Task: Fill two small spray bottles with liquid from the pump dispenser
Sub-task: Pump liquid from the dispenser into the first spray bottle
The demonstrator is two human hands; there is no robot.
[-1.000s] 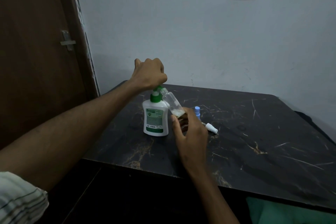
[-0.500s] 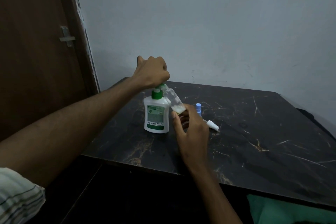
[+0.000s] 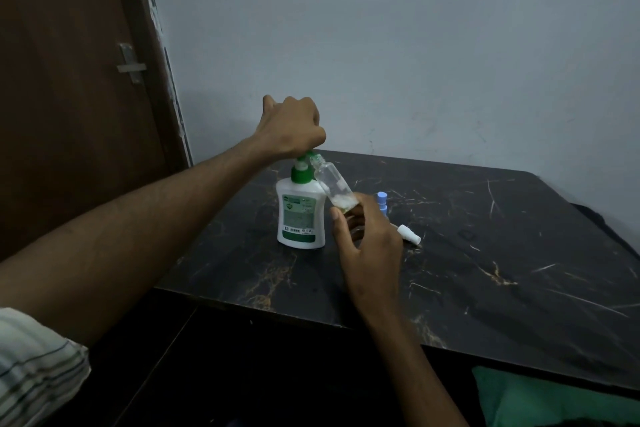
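nearest us, our right hand (image 3: pixel 372 246) grips the base of the clear spray bottle (image 3: pixel 334 189), fingers curled around it, tilting its open neck up to the pump's spout. a little liquid sits at its bottom. we should keep neck and spout aligned and press slowly. beyond, our left hand (image 3: pixel 292 126) is fisted on the pump dispenser (image 3: pixel 300 215) head. farther right on the table (image 3: pixel 502 253) lie a blue-capped bottle (image 3: pixel 382 199) and a white sprayer top (image 3: pixel 408 234).
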